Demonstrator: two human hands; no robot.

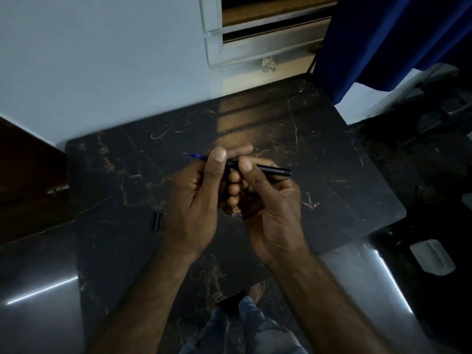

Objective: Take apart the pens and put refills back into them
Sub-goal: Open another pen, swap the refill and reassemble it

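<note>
I hold a black pen barrel (270, 170) level above a dark marble table (344, 175). My right hand (265, 198) pinches the barrel between thumb and fingers, its ridged end sticking out to the right. My left hand (199, 190) grips the other end, where a blue refill (196, 156) pokes out to the left with its fine tip showing. The join between refill and barrel is hidden by my fingers. A small black pen part (157, 221), short and tubular, lies on the table to the left of my left wrist.
The table stands against a pale wall (102, 60) below a window frame (255, 39). A blue curtain (383, 42) hangs at the back right. Dark glossy floor surrounds the table, with a white object (431, 256) lying at the right. My legs show below the front edge.
</note>
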